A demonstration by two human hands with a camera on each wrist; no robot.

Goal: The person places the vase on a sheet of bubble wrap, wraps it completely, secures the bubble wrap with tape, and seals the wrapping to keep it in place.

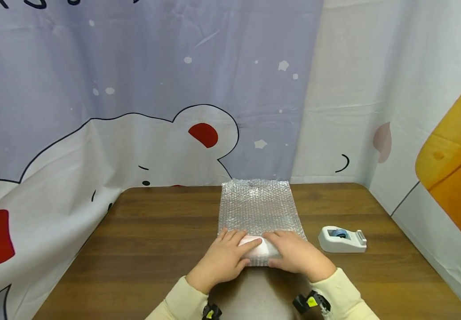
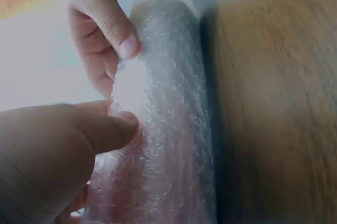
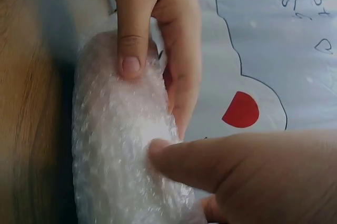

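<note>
A pale bundle (image 1: 260, 250) rolled in clear bubble wrap lies crosswise near the table's front edge. From its far side a flat sheet of bubble wrap (image 1: 257, 206) runs back to the table's rear edge. My left hand (image 1: 227, 255) grips the bundle's left end, with the thumb on the near side. At the right end my right hand (image 1: 297, 254) holds it likewise. Both wrist views show thumbs pressed on the wrapped roll (image 2: 163, 103), fingers curled round its far side. Layers of wrap blur what lies inside; a pinkish tint shows through.
To the right of the sheet stands a white tape dispenser (image 1: 341, 242) with a blue core. The brown wooden table (image 1: 166, 231) extends on both sides. A printed curtain (image 1: 134, 89) hangs behind it and along its sides.
</note>
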